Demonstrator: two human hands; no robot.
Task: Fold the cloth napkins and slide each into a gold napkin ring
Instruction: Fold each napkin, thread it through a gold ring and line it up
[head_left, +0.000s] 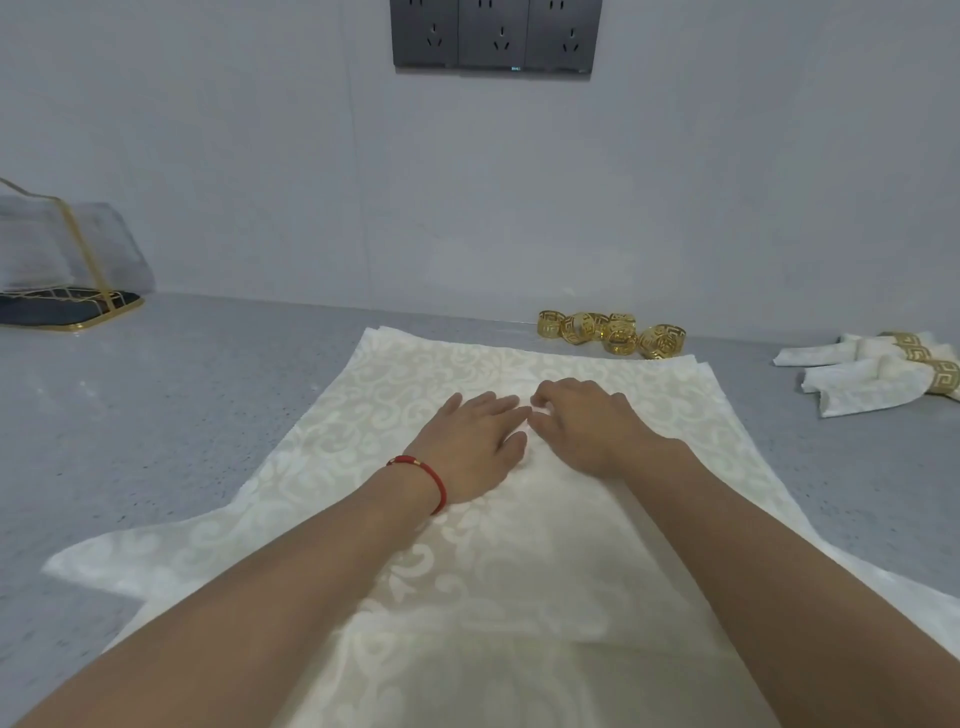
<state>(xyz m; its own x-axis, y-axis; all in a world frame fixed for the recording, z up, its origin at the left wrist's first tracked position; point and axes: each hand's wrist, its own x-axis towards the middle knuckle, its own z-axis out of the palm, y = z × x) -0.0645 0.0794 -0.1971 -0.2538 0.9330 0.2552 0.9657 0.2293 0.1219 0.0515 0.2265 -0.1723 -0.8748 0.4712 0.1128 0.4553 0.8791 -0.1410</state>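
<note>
Napkin cloth, cream damask, lies spread flat on the grey counter, long axis running away from the person toward the wall. At its middle the left hand presses with straight fingers together, while the right hand, touching it fingertip to fingertip, curls its fingers as if pinching fabric. Loose gold rings lie just past the far edge, rightward, nearer the right hand; finished ringed napkins sit far right.

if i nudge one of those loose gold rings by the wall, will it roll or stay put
The loose gold rings look like thin openwork metal, so probably light and easy to shove. Those lying on their curved sides would likely roll on the smooth grey counter; any standing on a rim should slide instead. Bunched together, one nudged probably knocks its neighbours.
</note>
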